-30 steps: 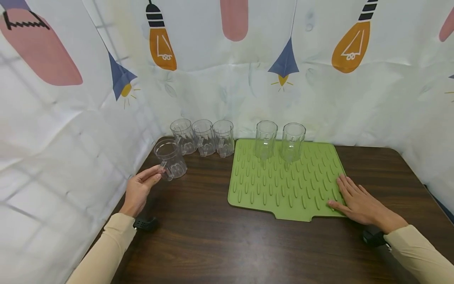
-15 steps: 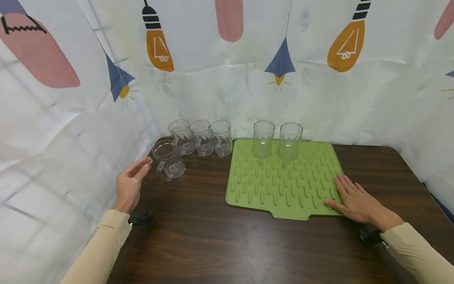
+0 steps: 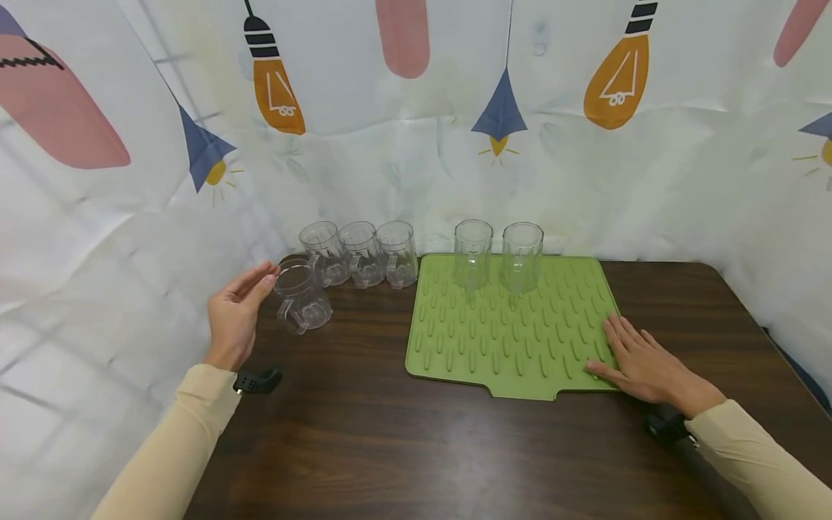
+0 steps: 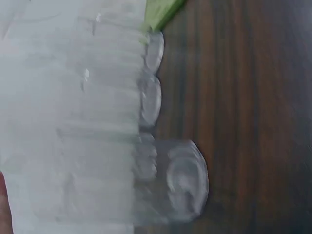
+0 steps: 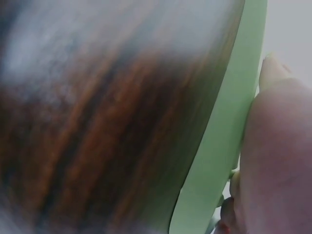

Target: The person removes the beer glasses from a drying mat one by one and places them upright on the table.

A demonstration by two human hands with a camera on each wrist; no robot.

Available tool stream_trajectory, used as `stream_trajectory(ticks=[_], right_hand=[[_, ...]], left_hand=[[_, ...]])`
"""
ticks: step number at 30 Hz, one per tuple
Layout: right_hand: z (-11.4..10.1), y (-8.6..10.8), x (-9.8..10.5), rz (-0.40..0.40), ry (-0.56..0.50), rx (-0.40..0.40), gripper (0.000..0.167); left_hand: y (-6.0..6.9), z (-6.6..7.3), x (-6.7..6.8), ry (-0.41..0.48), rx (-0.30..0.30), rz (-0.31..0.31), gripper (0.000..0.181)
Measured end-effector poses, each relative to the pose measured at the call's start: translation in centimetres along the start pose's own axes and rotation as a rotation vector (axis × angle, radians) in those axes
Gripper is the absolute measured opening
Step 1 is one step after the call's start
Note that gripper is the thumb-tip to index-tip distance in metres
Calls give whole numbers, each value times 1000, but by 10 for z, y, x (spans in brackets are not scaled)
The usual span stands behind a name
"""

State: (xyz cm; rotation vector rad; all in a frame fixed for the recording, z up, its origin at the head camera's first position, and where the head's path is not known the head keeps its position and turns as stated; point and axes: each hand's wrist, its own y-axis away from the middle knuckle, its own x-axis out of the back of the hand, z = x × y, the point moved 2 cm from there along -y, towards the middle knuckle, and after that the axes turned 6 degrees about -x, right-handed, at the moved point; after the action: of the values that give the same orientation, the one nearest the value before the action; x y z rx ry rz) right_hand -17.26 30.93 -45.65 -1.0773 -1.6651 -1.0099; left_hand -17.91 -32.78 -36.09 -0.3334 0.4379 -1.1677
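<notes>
In the head view, a clear glass mug stands upright at the table's left, its handle toward the near left. My left hand is just left of its rim, fingers loosely bent and holding nothing; whether the fingertips touch the glass I cannot tell. The left wrist view shows the blurred base of this mug and one finger at the left edge. My right hand rests flat, fingers spread, on the right edge of a green ribbed mat. The right wrist view shows the mat's edge beside that hand.
Three more clear mugs stand in a row at the back left, against the white printed curtain. On the mat's rear part are two clear glasses, side by side. Dark wood tabletop lies in front.
A second ago my left fingers were at the near mug's handle; they have come off it and moved up beside the rim. The right hand stays on the mat. The head view has shifted slightly.
</notes>
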Motion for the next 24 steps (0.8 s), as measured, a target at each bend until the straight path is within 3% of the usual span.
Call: stream_trajectory(ticks=[9, 20, 24], right_hand=[[-1, 0, 0, 1, 2, -9, 100], [-4, 0, 2, 2, 16, -30, 100], [-7, 1, 3, 8, 24, -33, 98]], left_hand=[[-3, 13, -50, 3, -55, -122, 38], [8, 0, -112, -109, -53, -334, 40], [11, -4, -136, -108, -52, -380, 39]])
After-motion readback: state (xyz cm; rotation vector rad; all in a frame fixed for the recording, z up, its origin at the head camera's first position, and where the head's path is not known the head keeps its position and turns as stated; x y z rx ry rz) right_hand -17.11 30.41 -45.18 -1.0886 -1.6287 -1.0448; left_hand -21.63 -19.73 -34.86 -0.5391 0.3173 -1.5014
